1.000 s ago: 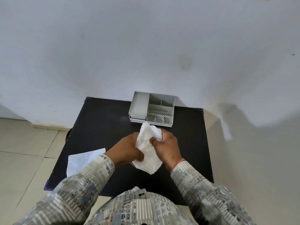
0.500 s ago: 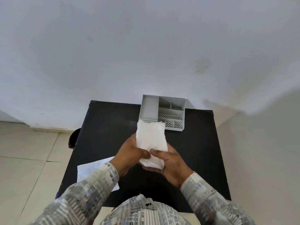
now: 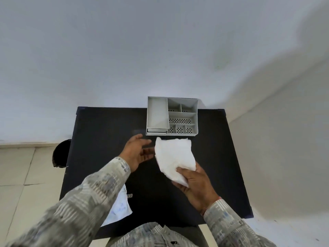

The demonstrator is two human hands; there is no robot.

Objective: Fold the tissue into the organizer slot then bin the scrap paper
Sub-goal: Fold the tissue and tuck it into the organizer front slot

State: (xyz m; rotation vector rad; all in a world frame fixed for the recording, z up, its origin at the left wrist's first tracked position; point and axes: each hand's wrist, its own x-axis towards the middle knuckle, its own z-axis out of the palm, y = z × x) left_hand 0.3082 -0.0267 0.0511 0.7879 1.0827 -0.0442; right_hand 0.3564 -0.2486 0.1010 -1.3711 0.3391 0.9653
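Note:
A folded white tissue (image 3: 174, 155) is held above the black table (image 3: 106, 125), pinched at its near end by my right hand (image 3: 195, 184). My left hand (image 3: 138, 152) hovers just left of the tissue with fingers spread and nothing in it. The grey organizer (image 3: 171, 115) stands at the table's far edge, just beyond the tissue; it has one long slot on the left and several small perforated compartments on the right. A white scrap paper (image 3: 119, 207) lies on the near left of the table, partly hidden under my left sleeve.
A dark round bin (image 3: 61, 155) sits on the tiled floor off the table's left edge. A white wall rises directly behind the table. Bare black tabletop shows to the left of the organizer and to the right of my right hand.
My left hand has let go of the tissue and opened to its left. The right hand alone now holds the folded tissue, a little to the right.

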